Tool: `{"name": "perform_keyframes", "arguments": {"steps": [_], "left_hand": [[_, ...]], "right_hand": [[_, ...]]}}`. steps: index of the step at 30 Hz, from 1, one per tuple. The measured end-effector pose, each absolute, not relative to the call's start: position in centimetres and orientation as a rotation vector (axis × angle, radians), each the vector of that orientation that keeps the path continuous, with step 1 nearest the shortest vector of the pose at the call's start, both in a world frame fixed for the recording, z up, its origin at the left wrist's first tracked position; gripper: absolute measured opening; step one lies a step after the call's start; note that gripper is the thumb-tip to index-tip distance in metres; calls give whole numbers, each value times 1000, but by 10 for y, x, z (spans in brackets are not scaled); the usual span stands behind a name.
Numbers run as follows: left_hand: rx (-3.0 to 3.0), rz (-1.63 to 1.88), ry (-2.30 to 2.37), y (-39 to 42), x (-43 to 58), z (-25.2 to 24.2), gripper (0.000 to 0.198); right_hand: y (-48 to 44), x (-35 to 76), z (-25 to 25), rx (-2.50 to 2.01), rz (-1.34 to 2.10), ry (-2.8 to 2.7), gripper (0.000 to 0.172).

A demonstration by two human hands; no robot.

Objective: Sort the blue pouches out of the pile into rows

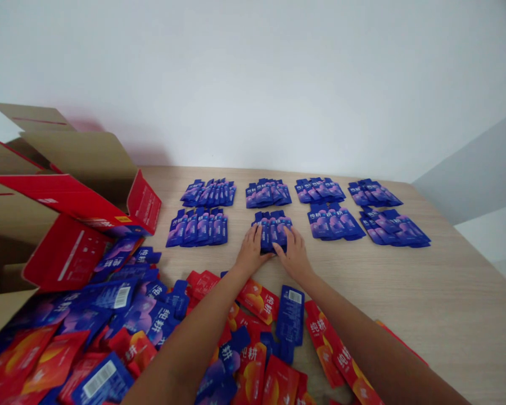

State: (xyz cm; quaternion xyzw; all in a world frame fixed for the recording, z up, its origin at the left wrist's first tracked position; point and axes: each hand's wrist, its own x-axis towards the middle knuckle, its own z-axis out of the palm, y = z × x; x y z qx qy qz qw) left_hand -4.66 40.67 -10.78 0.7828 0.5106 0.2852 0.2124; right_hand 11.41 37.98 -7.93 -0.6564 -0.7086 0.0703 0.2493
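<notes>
Both hands rest on a fanned stack of blue pouches (271, 225) on the table, in the front row near the middle. My left hand (252, 247) presses its left side, fingers over the edge and thumb at the bottom. On the opposite side my right hand (294, 250) grips the stack, its thumb at the lower edge. Just behind lies another fanned blue group (269, 193). To the left is a neat blue stack (197, 227), and to the right another one (334, 221). The undersides of my hands are hidden.
A mixed heap of blue pouches (145, 309) and red pouches (252, 368) covers the near left and centre. Open red cardboard boxes (145, 202) stand at the left. More blue stacks (394, 226) lie toward the right of the wooden table (430, 292). A white wall (278, 84) rises behind.
</notes>
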Motion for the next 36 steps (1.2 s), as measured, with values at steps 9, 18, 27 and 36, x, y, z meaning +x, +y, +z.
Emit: {"name": "perform_keyframes", "arguments": {"steps": [9,18,27,36], "left_hand": [[2130,919,1479,408,-42,-111,91],[2170,895,1504,407,-40,-113,97],[2186,902,1505,406,-41,-112,92],[2190,919,1532,406,-39,-112,87]], "right_hand": [[384,130,-76,-1773,218,-2032,53],[470,121,-45,-2311,603,-1620,46],[453,127,-54,-2244,592,-1798,36],[435,126,-57,-2105,488,-1911,48]]}}
